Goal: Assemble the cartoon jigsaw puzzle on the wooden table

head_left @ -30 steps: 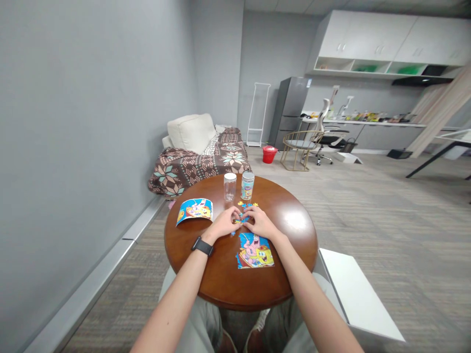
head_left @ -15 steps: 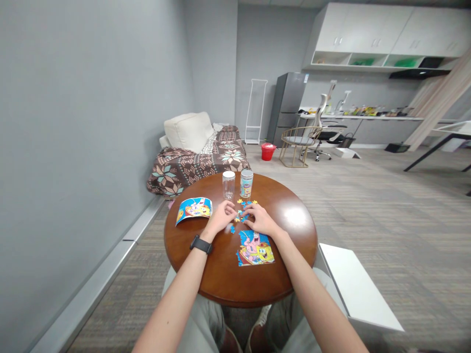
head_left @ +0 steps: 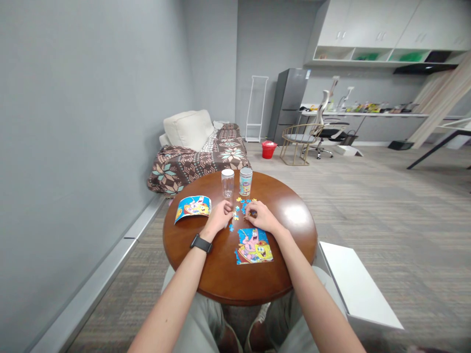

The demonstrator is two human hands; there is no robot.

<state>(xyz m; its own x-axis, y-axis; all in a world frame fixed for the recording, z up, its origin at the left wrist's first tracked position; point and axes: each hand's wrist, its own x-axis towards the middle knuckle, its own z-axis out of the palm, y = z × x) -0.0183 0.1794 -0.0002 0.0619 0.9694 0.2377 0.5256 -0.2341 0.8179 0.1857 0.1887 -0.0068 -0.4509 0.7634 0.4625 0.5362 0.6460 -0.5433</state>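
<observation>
Loose puzzle pieces (head_left: 243, 208), blue and yellow, lie scattered between my two hands on the round wooden table (head_left: 217, 269). My right hand (head_left: 260, 215) has its thumb and fingers pinched on a small brownish puzzle piece (head_left: 247, 216) at the right of the pile. My left hand (head_left: 220, 215) is at the pile's left side, fingers curled together beside a pale piece; whatever is between its fingertips is too small to make out. Just nearer to me lies a partly joined cartoon puzzle (head_left: 253, 246), its left edge jagged. A single blue piece (head_left: 231, 227) lies by my left hand.
Behind the pieces stand a clear jar with a white lid (head_left: 227, 184) and a printed jar (head_left: 246, 182). A curved picture sheet (head_left: 193, 208) rests at the left. Beyond the table are a covered sofa (head_left: 198, 162) and a red bin (head_left: 268, 149).
My right hand has drawn slightly away from the pile, and a brownish piece now shows at its fingertips. My left hand has barely moved. The view has tilted a little.
</observation>
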